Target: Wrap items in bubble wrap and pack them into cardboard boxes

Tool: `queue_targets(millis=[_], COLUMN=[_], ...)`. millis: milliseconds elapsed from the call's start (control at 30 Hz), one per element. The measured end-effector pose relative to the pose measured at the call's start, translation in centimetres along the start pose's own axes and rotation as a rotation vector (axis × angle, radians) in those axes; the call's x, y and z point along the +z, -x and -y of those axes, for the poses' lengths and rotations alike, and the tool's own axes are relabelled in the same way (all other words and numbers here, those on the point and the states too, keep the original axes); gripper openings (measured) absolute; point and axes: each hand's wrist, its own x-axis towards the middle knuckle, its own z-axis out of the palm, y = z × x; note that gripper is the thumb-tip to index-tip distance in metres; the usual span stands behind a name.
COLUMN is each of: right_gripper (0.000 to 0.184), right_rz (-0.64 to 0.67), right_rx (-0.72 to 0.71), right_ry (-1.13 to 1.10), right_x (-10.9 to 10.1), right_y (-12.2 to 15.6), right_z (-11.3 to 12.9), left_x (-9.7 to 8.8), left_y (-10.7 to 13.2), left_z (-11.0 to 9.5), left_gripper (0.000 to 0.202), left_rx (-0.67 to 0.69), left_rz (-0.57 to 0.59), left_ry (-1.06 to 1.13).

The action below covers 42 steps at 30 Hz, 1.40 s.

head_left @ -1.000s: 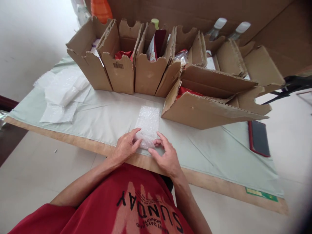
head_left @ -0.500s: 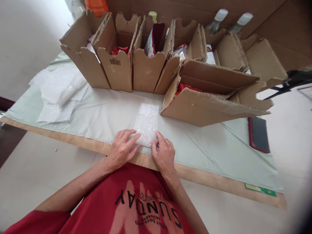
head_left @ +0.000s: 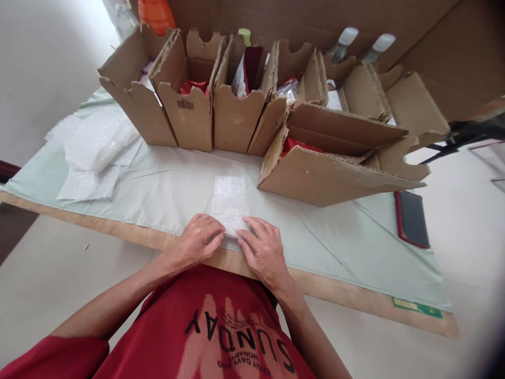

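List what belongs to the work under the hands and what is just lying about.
In hand: bubble-wrap sheet, with left hand and right hand on its near end.
Lying about: bubble-wrap pile at left, cardboard boxes, two bottles behind them, phone in red case at right.

I see a pale floor (head_left: 47, 284) around the table (head_left: 355, 297), whose brown edge shows beneath a light green cloth (head_left: 165, 195), evenly lit.
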Motion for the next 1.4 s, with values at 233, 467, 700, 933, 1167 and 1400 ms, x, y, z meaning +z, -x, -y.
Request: queue_targets(millis=[233, 467, 700, 933, 1167, 1400], right_gripper=[0.025, 0.023, 0.019, 0.026, 0.024, 0.022], right_rz=[-0.036, -0.208, -0.06, -0.118, -0.012, -0.076], right_rx=[0.218, -0.008, -0.041, 0.044, -0.052, 0.111], right_ry=[-0.192, 0.044, -0.075, -0.078, 0.043, -0.273], right_x=[1.7, 1.1, 1.0, 0.5, 1.7, 1.3], right_y=[-1.6, -0.9, -1.3, -1.2, -2.8, -2.2], right_z=[-1.3, -1.0, -1.6, -1.4, -1.9, -0.8], left_x=[1.0, 2.3, 0.1, 1.3, 1.2, 0.0], left_y=[-1.1, -2.1, -0.9, -1.6, -1.1, 0.8], left_z=[0.8, 1.5, 0.1, 1.1, 1.5, -1.5], left_gripper=[0.02, 0.02, 0.03, 0.025, 0.03, 0.076], left_rx=[-0.233, -0.249, -0.034, -0.093, -0.311, -0.868], left_rz=[-0.034, -0.066, -0.164, -0.096, -0.281, -0.363], left_ry=[-0.084, -0.193, -0.171, -0.137, -0.05, 0.977])
